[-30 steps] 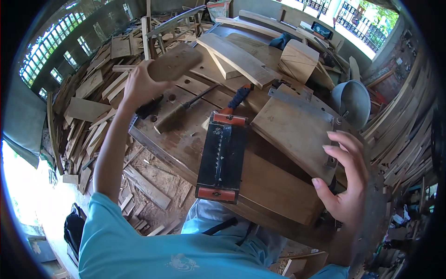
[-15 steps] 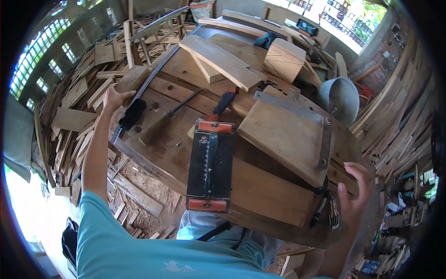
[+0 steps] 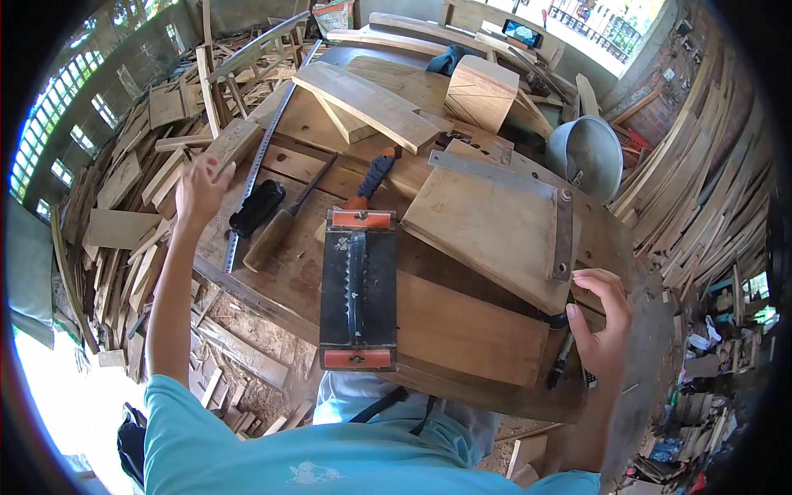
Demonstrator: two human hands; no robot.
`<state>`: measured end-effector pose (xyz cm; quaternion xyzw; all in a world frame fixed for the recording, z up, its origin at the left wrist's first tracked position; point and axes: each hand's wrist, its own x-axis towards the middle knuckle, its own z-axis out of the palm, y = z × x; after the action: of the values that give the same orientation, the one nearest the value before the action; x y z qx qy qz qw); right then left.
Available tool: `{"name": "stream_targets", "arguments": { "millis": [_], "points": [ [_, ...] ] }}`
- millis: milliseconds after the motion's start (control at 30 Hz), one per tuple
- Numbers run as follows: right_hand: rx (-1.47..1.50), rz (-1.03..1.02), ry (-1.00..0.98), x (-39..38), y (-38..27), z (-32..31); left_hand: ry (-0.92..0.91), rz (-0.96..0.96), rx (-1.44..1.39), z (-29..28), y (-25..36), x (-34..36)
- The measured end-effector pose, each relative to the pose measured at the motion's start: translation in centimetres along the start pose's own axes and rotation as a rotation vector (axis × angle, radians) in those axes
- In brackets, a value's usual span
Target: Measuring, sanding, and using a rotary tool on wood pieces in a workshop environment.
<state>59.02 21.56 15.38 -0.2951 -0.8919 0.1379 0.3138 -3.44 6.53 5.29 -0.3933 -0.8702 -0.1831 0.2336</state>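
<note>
My left hand (image 3: 200, 186) is at the bench's left edge, fingers loosely apart, just beside a wooden block (image 3: 238, 142); whether they touch is unclear. My right hand (image 3: 604, 326) is curved open beside a square board (image 3: 474, 231) topped by a metal square (image 3: 553, 231). Between my hands lie a black sanding holder (image 3: 357, 289) with red end clamps, a wooden-handled tool (image 3: 272, 239), a black object (image 3: 256, 206), a long ruler (image 3: 247, 198) and a tool with a dark wrapped grip (image 3: 375, 177). Dark slim items (image 3: 561, 359) lie below my right hand.
Boards (image 3: 363, 107), a carved wooden block (image 3: 481, 93), a blue cloth (image 3: 448, 59), a grey metal bucket (image 3: 584, 153) and a propped phone (image 3: 521, 33) occupy the bench's back and right. Piles of offcuts (image 3: 115, 227) and stacked planks (image 3: 693, 181) flank the bench (image 3: 276, 293).
My left hand has lowered the wooden block onto the bench's left edge and loosened its fingers. My right hand stays beside the square board, shifted slightly; the whole view has moved a little.
</note>
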Motion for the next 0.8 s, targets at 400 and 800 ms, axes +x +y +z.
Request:
{"name": "stream_targets", "arguments": {
  "millis": [400,800],
  "points": [
    [0.023,0.055,0.031,-2.5,1.3,-0.4,-0.569,-0.048,0.071,-0.5,2.1,-0.1],
    [0.053,0.090,0.059,-4.4,2.1,-0.9,-0.667,-0.063,-0.137,0.0,1.7,0.6]
  ]
}}
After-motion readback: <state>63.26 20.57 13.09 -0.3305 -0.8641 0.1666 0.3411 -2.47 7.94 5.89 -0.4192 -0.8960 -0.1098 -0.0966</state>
